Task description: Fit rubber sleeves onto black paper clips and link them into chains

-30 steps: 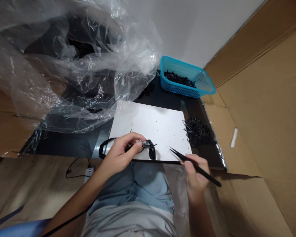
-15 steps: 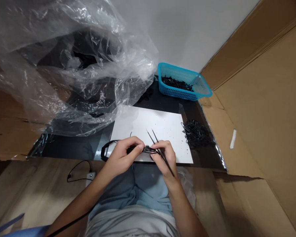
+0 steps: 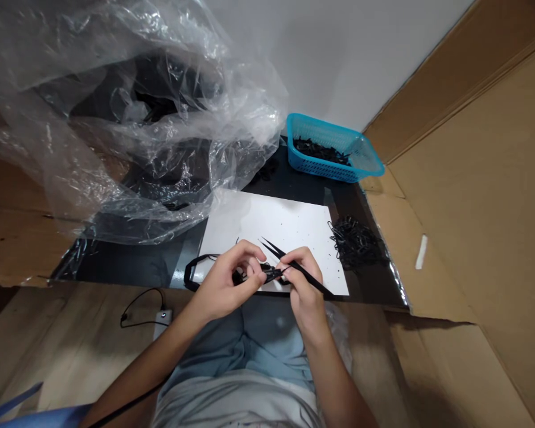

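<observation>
black elastic loop (image 3: 196, 267), pinched in left hand (image 3: 223, 282), slender black tweezers (image 3: 299, 267) in right hand (image 3: 305, 287), tips pointing up-left

Bare left hand (image 3: 220, 282) and bare right hand (image 3: 305, 282) held just apart, fingers (image 3: 245, 252) curled in a pinch; left forearm (image 3: 145, 365) and right forearm (image 3: 334, 380) converge from below.

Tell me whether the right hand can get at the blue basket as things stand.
Likely yes. The right hand holds tweezers, but only the flat white sheet and dark mat lie between it and the blue basket; the clear plastic sheeting bunches to the basket's left.
</observation>
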`<state>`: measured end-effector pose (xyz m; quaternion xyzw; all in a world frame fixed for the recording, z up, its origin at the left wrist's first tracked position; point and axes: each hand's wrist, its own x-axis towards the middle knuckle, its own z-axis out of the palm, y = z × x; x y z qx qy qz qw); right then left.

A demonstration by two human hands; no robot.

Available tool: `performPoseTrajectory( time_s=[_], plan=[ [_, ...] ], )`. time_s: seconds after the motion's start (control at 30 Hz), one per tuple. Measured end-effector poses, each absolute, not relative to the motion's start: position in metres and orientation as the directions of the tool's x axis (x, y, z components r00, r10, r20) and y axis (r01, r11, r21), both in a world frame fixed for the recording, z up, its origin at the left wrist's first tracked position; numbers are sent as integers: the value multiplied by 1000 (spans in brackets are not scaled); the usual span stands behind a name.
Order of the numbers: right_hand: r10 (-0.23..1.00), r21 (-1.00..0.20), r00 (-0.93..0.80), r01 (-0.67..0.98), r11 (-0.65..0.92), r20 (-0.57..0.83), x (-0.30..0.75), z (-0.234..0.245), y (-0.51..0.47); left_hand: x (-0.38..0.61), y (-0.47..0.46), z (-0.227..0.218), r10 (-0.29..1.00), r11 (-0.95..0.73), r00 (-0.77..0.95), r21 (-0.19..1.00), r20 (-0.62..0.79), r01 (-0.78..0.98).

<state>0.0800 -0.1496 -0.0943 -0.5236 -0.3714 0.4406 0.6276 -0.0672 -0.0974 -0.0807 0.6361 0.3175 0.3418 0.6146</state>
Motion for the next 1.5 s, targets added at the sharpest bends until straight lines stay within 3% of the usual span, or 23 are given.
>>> performPoseTrajectory(
  time_s=[0.23, 0.5, 0.73, 0.87, 1.13, 1.5],
  plan=[
    [937, -977, 341, -213, -1, -75, 81, -101, -147, -71, -97, -81, 783, 61, 622, 997, -15, -52],
    [794, -954, 529, 149, 261, 300, 102, -94, -145, -71, -99, -84, 827, 48, 562, 997, -3, -65],
    [928, -934, 126, 120, 336, 350, 113, -72, -176, -70, -101, -87, 858, -36, 509, 998, 61, -59],
    [905, -893, 85, 223, 391, 418, 109, -73, -185, -68, -102, -89, 879, -73, 468, 995, 94, -63],
    [922, -930, 146, 141, 340, 360, 96, -89, -189, -68, -102, -89, 882, -125, 454, 992, 124, -26],
    [896, -922, 281, -80, 380, 345, 77, -101, -189, -70, -101, -87, 854, -18, 518, 998, 49, -66]
  ],
)
